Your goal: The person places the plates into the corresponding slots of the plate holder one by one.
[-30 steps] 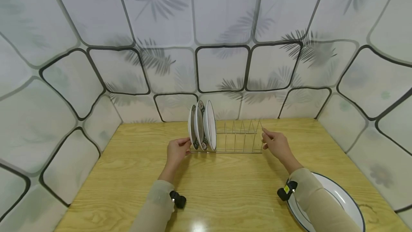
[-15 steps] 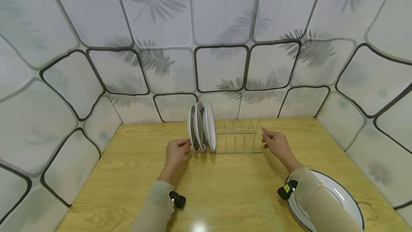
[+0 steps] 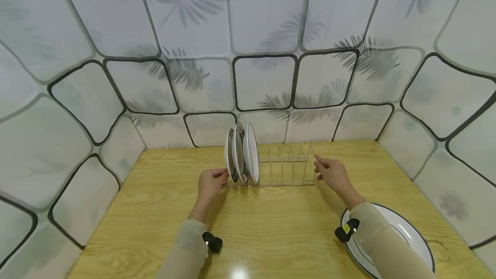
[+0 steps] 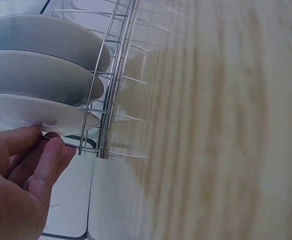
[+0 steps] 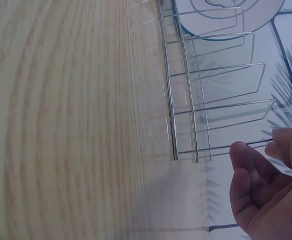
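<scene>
1. i see a wire rack (image 3: 286, 185) mid-frame on the bench (image 3: 279, 227).
2. the left hand (image 3: 210, 183) pinches its left end; the right hand (image 3: 334, 175) pinches its right end.
3. three dishes (image 3: 238, 156) stand in its left side.
4. a big plate (image 3: 410, 232) lies lower right, partly behind a sleeve (image 3: 381, 238).

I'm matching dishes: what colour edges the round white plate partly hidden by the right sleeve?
Dark blue edges the plate, clearest in the head view.
</scene>
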Demonstrator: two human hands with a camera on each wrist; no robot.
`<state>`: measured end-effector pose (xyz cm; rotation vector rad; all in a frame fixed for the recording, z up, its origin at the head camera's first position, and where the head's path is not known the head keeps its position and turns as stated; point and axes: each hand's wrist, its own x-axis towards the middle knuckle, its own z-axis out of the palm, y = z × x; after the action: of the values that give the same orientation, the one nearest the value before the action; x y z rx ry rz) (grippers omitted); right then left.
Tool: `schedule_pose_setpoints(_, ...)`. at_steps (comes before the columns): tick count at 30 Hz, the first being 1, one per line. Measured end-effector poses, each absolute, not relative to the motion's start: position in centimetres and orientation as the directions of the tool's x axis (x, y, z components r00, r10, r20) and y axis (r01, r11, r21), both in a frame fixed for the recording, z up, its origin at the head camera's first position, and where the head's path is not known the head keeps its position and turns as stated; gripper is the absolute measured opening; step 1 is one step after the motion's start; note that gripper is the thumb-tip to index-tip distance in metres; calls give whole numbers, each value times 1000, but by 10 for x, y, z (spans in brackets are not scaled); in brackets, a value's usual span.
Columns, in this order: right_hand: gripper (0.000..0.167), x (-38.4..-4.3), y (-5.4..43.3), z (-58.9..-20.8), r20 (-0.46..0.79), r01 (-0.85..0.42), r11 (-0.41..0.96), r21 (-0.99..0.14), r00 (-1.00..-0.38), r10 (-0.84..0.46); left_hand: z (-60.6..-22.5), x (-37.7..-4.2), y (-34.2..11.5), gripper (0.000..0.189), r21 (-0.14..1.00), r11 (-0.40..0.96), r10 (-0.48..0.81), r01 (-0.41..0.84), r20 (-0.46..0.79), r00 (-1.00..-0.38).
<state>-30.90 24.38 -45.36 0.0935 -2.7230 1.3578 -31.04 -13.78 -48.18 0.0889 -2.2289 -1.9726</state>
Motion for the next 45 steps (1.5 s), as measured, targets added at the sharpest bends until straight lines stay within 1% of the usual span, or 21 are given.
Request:
schedule_pose_setpoints(9,51,-294,252,-449,79,-57,599,-799,-997,10,-478,-307,-134,17,989,137,-174,59,83,-981)
schedule_pose_setpoints(13,52,-289,254,-448,84,-62,606,-793,-996,8,-479,-307,-135,16,987,151,-185,56,84,-979)
schedule_pose_setpoints(21,56,-277,261,-447,90,-61,661,-748,-996,9,-480,-307,-136,16,975,213,-197,55,98,-976)
schedule_pose_setpoints(28,67,-263,268,-442,58,-33,662,-749,-998,15,-478,-308,-135,16,975,219,-196,50,94,-976)
schedule_pose_setpoints(32,72,-256,270,-440,49,-23,690,-723,-999,18,-479,-308,-135,15,977,211,-200,43,86,-976)
schedule_pose_setpoints(38,78,-246,272,-440,52,-29,699,-714,-999,12,-479,-308,-135,15,976,214,-209,45,91,-974)
schedule_pose_setpoints(42,78,-238,276,-442,43,-15,702,-712,-999,22,-478,-307,-134,15,975,215,-210,53,99,-973)
schedule_pose_setpoints(45,81,-231,279,-444,29,-1,707,-707,-999,27,-478,-306,-133,15,974,223,-211,50,98,-973)
